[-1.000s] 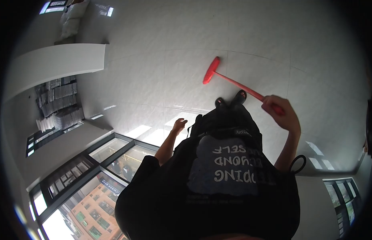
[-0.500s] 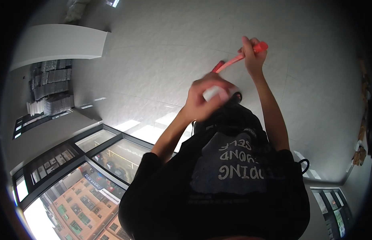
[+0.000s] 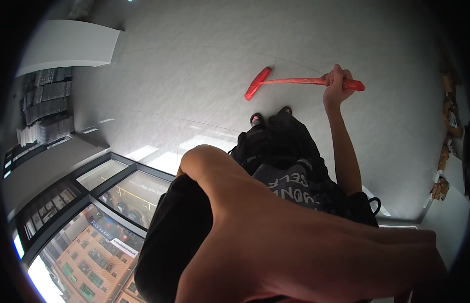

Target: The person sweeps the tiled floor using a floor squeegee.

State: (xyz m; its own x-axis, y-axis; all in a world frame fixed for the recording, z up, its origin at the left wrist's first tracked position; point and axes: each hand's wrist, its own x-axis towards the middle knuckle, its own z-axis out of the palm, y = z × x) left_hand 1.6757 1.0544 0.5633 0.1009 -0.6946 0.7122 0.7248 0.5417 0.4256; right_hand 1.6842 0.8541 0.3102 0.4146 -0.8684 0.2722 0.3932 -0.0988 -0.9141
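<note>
My right hand (image 3: pixel 337 87) is closed round the thick grip end of a red T-shaped tool (image 3: pixel 290 81). The tool's thin shaft runs left from my fist and ends in a short red crossbar. Its exact kind I cannot make out, nor whether the crossbar touches the floor. Very near the camera, my left hand (image 3: pixel 346 257) fills the lower right, at the end of the bent left arm. Its fingers are hidden, so what it holds, if anything, does not show.
Below the tool are my sandalled feet (image 3: pixel 256 119) on the grey tiled floor (image 3: pixel 204 81). Large windows (image 3: pixel 129 197) line the left side. A white curved panel (image 3: pixel 68 45) and wrapped stacks (image 3: pixel 48 101) stand at the upper left, cardboard pieces (image 3: pixel 449 116) along the right.
My left hand, which held something white and blurred near the tool, has risen close to the camera. My right hand has moved right and slightly down, still gripping the tool; its crossbar now shows fully.
</note>
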